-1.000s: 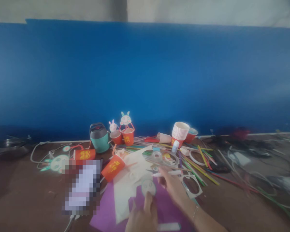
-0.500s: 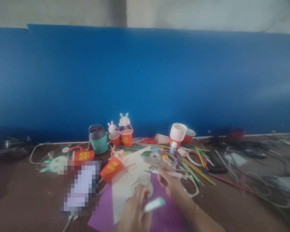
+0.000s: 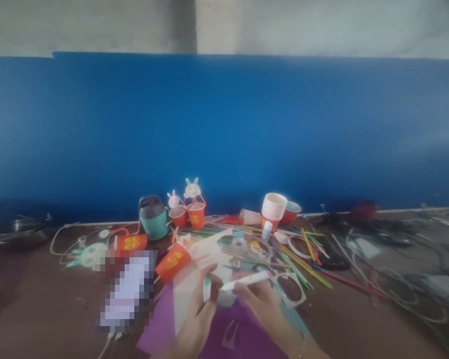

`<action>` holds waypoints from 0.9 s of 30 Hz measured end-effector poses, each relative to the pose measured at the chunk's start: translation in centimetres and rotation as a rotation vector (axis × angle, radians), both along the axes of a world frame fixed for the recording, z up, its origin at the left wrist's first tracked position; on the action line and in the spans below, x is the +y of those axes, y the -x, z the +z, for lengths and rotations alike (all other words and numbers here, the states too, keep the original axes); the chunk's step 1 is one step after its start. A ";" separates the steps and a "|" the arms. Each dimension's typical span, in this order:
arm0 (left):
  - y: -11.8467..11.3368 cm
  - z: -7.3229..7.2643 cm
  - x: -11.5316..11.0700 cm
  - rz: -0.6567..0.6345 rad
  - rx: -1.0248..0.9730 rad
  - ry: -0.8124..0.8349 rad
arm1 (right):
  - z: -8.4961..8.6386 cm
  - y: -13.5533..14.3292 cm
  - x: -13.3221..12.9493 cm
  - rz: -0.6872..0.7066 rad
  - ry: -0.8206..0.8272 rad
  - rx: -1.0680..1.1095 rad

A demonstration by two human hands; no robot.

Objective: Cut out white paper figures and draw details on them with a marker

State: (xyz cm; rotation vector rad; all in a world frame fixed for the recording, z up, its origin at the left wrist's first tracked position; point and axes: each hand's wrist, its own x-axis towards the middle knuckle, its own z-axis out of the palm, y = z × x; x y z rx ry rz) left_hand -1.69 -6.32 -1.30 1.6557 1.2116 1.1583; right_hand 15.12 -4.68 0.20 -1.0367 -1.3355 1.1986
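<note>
My left hand (image 3: 202,304) is closed around a green-tipped marker (image 3: 207,289), which stands nearly upright between its fingers. My right hand (image 3: 256,296) grips a white marker with an orange-red end (image 3: 247,281), lying slantwise just right of the left hand. A pale rounded piece (image 3: 226,298) shows below and between the hands. Both hands are above purple paper (image 3: 159,319) and white paper (image 3: 181,304). On the purple paper, near the front edge, lies a thin pale cutout (image 3: 230,335).
Red cups (image 3: 173,263) and a teal lidded container (image 3: 153,219) stand or lie left of centre, near a phone (image 3: 127,289). Stacked cups (image 3: 274,209), tape (image 3: 239,243), coloured sticks (image 3: 303,269) and a white frame-like cutout (image 3: 290,289) are to the right. Cables (image 3: 400,294) lie far right.
My left hand has moved up and left, with the green-tipped marker turned upright. My right hand has come lower and now holds the orange-ended marker close to it. The pale cutout has come into view.
</note>
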 end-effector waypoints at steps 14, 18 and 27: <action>-1.2 -0.9 -0.2 -0.271 -0.071 0.059 | 1.5 0.1 -0.8 0.203 -0.300 -0.327; -1.4 -1.5 0.1 -0.252 -0.100 0.010 | 1.9 0.0 -1.1 0.181 -0.461 -0.441; -0.7 -0.2 0.0 -0.313 0.006 -0.094 | 1.9 0.1 -1.1 0.356 -0.407 -0.412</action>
